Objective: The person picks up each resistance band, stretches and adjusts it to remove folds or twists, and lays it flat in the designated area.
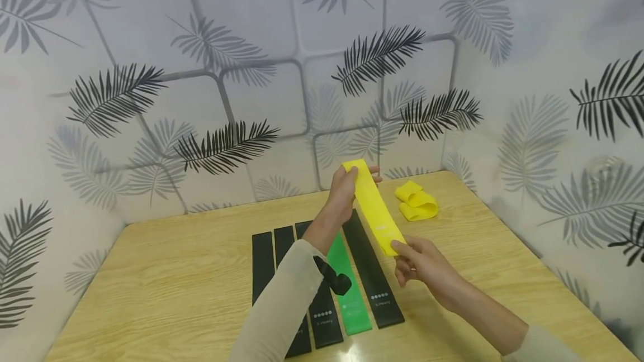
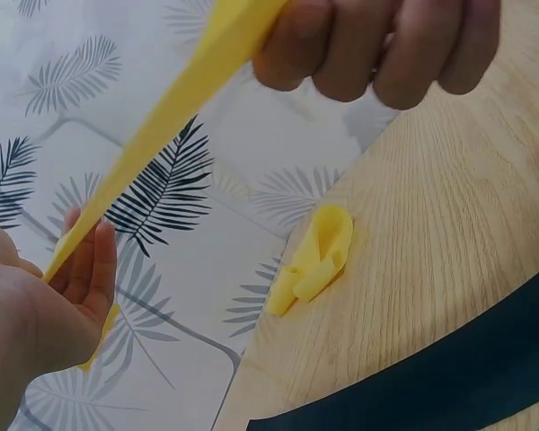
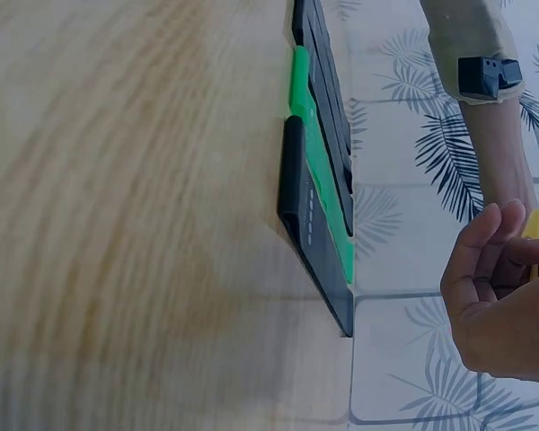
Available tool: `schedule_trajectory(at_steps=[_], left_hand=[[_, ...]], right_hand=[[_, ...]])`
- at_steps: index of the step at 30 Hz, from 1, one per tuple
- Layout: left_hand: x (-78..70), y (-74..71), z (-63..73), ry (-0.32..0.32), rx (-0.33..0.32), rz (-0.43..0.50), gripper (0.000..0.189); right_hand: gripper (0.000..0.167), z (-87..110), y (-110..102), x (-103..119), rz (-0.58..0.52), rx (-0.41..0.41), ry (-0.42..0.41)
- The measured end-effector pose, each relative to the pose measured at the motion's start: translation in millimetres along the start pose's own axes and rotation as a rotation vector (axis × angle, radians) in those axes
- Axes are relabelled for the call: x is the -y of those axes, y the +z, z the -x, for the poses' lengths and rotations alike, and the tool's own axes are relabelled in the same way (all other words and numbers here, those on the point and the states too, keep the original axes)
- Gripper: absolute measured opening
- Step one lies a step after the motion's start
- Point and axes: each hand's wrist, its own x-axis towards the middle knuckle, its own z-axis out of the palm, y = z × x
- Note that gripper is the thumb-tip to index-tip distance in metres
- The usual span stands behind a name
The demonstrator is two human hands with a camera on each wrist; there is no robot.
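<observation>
A flat yellow resistance band [image 1: 374,205] is stretched at a slant between both hands above the table. My left hand [image 1: 344,189] pinches its far end, thumb on top. The near end is pinched by my right hand [image 1: 425,261], whose other fingers curl below. In the left wrist view the band runs from the left hand [image 2: 49,314] up to the right hand [image 2: 377,45]. Under the left forearm lie several black bands [image 1: 326,325] and a green band [image 1: 351,289] in a row. Another black band [image 1: 374,272] lies nearest the right hand.
A second yellow band [image 1: 417,203] lies loosely looped near the table's far right corner. The wooden table [image 1: 166,272] meets a leaf-patterned wall covering [image 1: 282,99] at the back and sides. A small black device [image 1: 334,278] sits on the left wrist.
</observation>
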Motion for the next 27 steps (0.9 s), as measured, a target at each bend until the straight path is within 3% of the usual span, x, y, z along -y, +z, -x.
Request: schedule_trajectory(at_steps=[4,10,18,27], left_hand=[[1.9,1.7,-2.7,0.000,0.004,-0.008,0.033],[5.7,-2.0,-6.9,-0.025,-0.038,-0.028,0.029],[9.0,-10.8,-15.1,-0.060,-0.057,-0.025,0.036],[7.7,-6.8,-20.2,-0.076,-0.078,-0.067,0.036]], right_hand=[[0.035,6.9,-5.3,-3.8,0.013,0.008,0.000],[0.034,11.0,-12.0,-8.2,0.023,0.016,-0.016],[0.032,18.4,-18.6,-16.2,0.034,0.028,0.042],[0.032,27.9,-22.1,-22.8,0.030,0.049,0.076]])
